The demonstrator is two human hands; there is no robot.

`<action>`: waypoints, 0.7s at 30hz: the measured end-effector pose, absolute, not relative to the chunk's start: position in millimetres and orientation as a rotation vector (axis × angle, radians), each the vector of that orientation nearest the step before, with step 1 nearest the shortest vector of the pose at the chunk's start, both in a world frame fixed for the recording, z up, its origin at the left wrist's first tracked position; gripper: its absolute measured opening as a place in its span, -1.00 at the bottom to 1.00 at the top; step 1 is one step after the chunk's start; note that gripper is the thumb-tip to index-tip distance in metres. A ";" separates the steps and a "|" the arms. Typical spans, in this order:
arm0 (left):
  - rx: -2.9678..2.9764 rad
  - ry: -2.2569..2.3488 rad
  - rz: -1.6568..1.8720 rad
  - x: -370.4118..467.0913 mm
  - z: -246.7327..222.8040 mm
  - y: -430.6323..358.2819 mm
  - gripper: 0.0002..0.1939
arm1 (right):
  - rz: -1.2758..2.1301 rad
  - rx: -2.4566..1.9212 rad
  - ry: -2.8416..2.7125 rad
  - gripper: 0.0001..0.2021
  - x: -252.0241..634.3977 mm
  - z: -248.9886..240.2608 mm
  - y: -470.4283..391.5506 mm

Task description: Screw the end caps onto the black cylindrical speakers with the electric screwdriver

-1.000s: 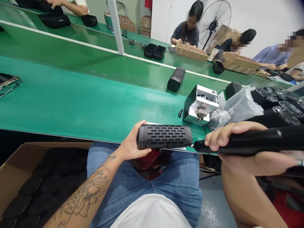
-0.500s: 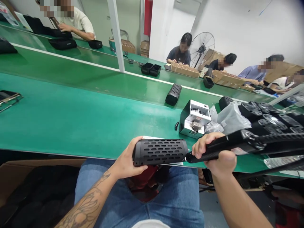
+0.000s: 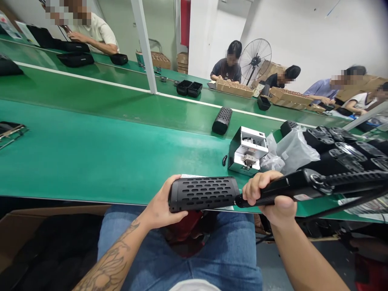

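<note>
My left hand [image 3: 163, 204] is closed around the left end of a black speaker housing [image 3: 206, 193] with rows of slots, lying on its side at the bench's front edge. In my right hand [image 3: 269, 194] is a black electric screwdriver [image 3: 291, 186], held almost level. Its tip meets the right end of the housing; the exact contact point is too small to make out. A white sheet lies partly hidden under the housing. Beyond my right hand stands a black and white screw feeder [image 3: 247, 151], with a small black piece [image 3: 224, 160] beside it.
Plastic bags [image 3: 295, 147] and several black housings [image 3: 342, 149] crowd the right side. Another slotted housing [image 3: 222, 120] stands farther back on the green bench [image 3: 91, 157]. A phone-like object [image 3: 11, 131] lies far left. A post [image 3: 144, 48] rises behind; several people work across the bench.
The view has shifted slightly. My hands keep the same hold, and the screwdriver's tip stays at the housing's right end, with its body tilted a little differently.
</note>
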State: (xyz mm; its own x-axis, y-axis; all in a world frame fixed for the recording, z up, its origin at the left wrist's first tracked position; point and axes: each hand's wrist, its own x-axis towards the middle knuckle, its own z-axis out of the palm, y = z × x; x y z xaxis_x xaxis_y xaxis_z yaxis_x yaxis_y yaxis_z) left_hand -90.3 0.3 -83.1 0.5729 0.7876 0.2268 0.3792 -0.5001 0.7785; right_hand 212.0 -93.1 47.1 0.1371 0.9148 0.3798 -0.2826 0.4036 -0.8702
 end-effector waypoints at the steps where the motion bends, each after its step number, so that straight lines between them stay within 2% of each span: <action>1: 2.113 0.921 0.751 -90.6 -82.3 0.4 0.06 | 0.984 -0.734 -1.095 -0.61 210.7 47.1 -93.2; 7: 2.111 0.887 0.750 -89.9 -77.1 0.7 0.06 | 0.915 -0.806 -1.115 -0.52 213.3 66.4 -95.5; 11: 2.120 0.850 0.768 -87.7 -75.0 1.1 0.05 | 0.652 -0.760 -1.148 -0.45 241.7 90.2 -71.1; 15: 2.150 0.876 0.737 -87.2 -75.0 3.9 0.06 | 0.155 -0.897 -0.988 -0.67 275.7 85.3 -23.7; 21: 2.172 0.889 0.718 -86.3 -77.8 7.1 0.09 | 0.120 -1.027 -1.011 -0.65 299.2 49.9 8.9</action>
